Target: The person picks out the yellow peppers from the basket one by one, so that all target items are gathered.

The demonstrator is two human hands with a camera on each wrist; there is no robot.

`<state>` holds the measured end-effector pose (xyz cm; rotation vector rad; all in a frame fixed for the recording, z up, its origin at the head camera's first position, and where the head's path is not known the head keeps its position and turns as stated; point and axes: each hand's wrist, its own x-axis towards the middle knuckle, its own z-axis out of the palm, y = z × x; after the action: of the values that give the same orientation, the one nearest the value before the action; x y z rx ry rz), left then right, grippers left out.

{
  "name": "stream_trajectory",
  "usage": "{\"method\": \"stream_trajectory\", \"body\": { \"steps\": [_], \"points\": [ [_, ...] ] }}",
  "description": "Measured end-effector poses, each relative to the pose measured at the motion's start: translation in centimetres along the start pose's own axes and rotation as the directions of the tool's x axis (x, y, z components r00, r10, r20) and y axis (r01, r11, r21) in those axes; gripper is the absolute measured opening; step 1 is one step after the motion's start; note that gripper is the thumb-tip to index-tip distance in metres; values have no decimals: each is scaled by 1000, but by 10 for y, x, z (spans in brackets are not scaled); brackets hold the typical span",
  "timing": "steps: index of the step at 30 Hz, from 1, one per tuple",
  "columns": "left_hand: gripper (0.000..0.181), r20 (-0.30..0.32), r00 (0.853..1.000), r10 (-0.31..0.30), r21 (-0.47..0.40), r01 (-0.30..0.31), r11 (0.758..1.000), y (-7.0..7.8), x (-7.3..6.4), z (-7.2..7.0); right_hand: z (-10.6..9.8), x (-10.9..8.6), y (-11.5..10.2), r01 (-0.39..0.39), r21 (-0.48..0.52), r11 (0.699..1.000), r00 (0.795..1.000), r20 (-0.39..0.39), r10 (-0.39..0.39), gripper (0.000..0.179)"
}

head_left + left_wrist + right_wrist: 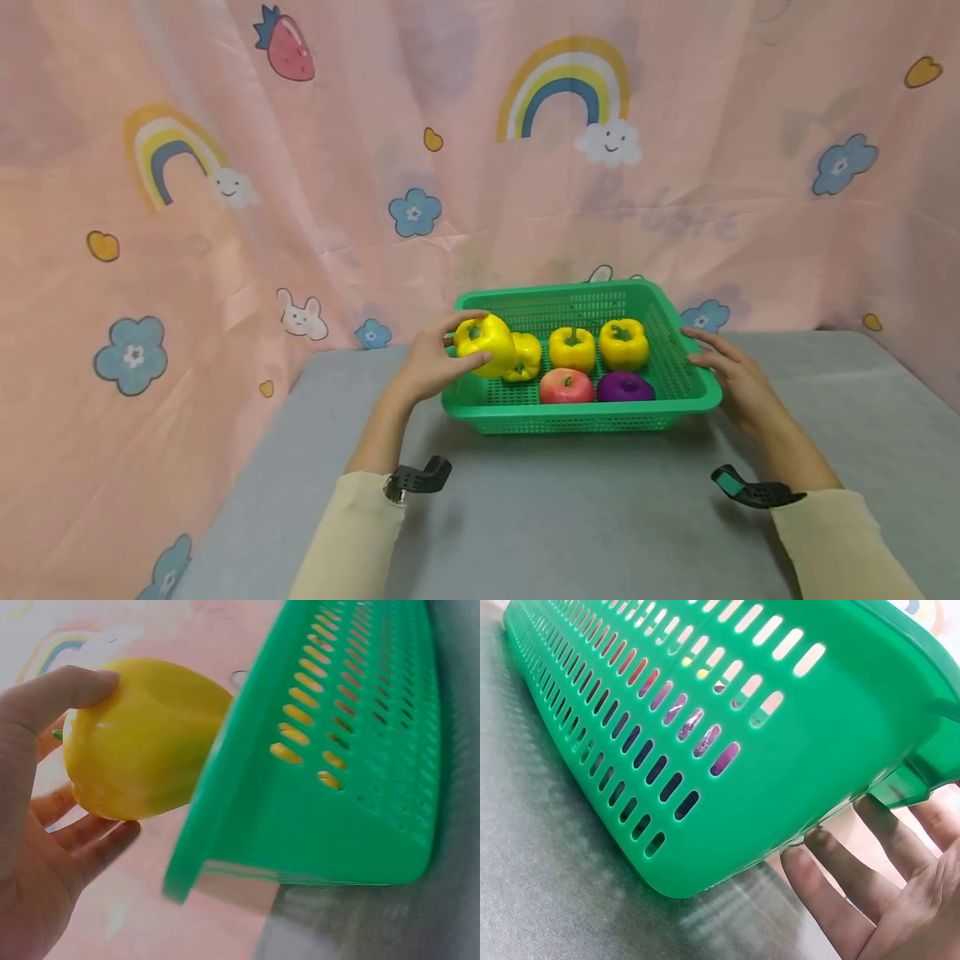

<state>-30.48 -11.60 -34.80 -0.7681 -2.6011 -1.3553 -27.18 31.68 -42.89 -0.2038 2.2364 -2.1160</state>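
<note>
Behind everything hangs a pink cloth point(341, 192) with soft folds, on which 2 rainbows point(564, 60) are printed. In front of it lies a grey table point(570, 517), flat, and perhaps smooth enough that a light container could slide. On this table stands the green basket point(577, 408), with long slots in its walls. The 2 hands are at its opposite ends. The right hand point(731, 379) is not closed: its fingers, rather straight, reach to the rim; a light, steady pressure there should be enough. The left hand point(438, 354) grips 1 yellow pepper point(486, 346) between thumb and fingers, over the left end of the basket; whether this pepper touches the rim, I cannot tell. To handle it well, I would keep the thumb and fingers on opposite sides, because the shiny skin may slip, and hold it high enough to pass clear of the rim. Just beyond it are 3 more yellow peppers point(572, 350), which should not be knocked. Nearer to the front wall are 1 red apple point(566, 387) and 1 round purple piece point(625, 387). The held pepper's small green stem point(57, 734) is better left unpulled.
</note>
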Motion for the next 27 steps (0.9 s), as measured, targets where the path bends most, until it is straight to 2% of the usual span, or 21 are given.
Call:
{"method": "stream_trajectory", "body": {
  "steps": [7,14,16,19,23,27],
  "points": [
    [61,-118,993,-23,-93,12,996,-12,-8,-13,-1,-1,-1,-27,-87,996,999,-39,23,49],
    [58,-233,970,-71,-172,30,985,-19,-15,-22,1,0,-1,-50,-87,995,998,-50,46,47],
    [61,-276,958,-81,-205,23,979,-21,-15,-23,0,0,0,-52,-103,993,997,-53,47,46],
    [66,-351,932,-87,-248,-3,969,-24,-16,-25,0,0,1,-54,-101,993,997,-57,48,46],
    [57,-445,892,-79,-235,-31,971,-28,-19,-28,1,1,1,-53,-109,993,997,-54,47,46],
    [47,-516,853,-81,-209,-34,977,-32,-24,-30,2,0,1,-42,-118,992,998,-60,35,46]
  ]
}}
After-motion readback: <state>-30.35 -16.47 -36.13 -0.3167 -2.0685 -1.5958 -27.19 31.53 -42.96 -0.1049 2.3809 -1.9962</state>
